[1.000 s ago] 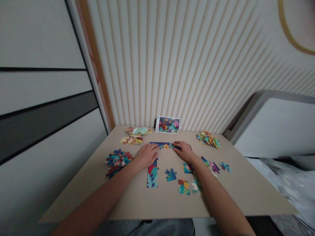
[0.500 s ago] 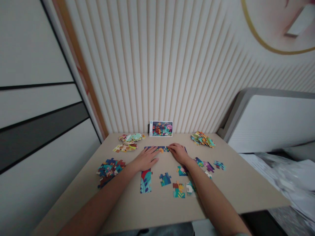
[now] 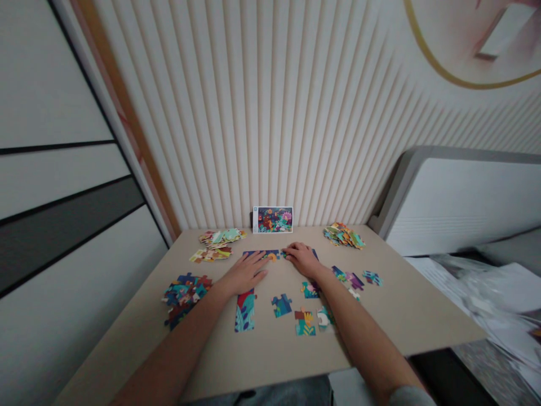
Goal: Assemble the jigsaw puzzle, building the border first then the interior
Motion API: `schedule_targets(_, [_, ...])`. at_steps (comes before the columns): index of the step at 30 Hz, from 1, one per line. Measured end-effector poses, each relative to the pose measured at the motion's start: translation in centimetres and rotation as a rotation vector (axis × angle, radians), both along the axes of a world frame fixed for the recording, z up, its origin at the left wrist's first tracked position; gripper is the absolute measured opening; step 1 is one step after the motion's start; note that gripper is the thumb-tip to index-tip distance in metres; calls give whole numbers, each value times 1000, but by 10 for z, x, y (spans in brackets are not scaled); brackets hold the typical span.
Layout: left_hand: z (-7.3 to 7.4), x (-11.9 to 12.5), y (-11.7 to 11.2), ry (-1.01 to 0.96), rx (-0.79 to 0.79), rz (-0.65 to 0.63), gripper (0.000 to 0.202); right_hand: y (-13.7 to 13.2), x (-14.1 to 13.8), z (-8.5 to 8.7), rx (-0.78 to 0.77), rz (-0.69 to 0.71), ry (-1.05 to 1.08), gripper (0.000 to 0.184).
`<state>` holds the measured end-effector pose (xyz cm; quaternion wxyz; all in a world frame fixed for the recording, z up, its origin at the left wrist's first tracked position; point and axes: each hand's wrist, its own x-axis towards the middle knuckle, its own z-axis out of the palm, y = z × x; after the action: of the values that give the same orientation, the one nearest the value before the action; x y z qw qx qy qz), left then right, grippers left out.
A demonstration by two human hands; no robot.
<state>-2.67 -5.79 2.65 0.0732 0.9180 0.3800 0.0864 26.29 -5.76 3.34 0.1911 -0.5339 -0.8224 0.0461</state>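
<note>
My left hand (image 3: 245, 270) lies flat with fingers spread on the beige table (image 3: 406, 316), its fingertips at a joined strip of dark blue puzzle pieces (image 3: 266, 255). My right hand (image 3: 301, 257) rests palm down on the right part of that strip, fingers pressed onto the pieces. A joined column of red and teal pieces (image 3: 244, 309) lies just below my left hand. A small reference picture card (image 3: 273, 219) leans against the ribbed wall behind the strip.
Loose piles of pieces lie at the left (image 3: 183, 290), back left (image 3: 217, 241) and back right (image 3: 343, 235). Single pieces (image 3: 306, 322) lie between my forearms and by the right wrist (image 3: 372, 277). A white bed headboard (image 3: 465, 203) stands to the right.
The view has swung a little to the right and up. Both hands stay on the blue strip; my left fingers have slid slightly along it.
</note>
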Motion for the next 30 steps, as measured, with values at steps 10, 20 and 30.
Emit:
schedule_targets(10, [2, 9, 2, -8, 15, -17, 57, -1, 1, 1, 4, 34, 1, 37])
schedule_targets(20, [2, 14, -1, -13, 33, -1, 59, 2, -1, 8, 2, 81, -101, 37])
schedule_targets(30, [0, 17, -7, -38, 31, 37, 58, -11, -8, 23, -9, 50, -140, 35])
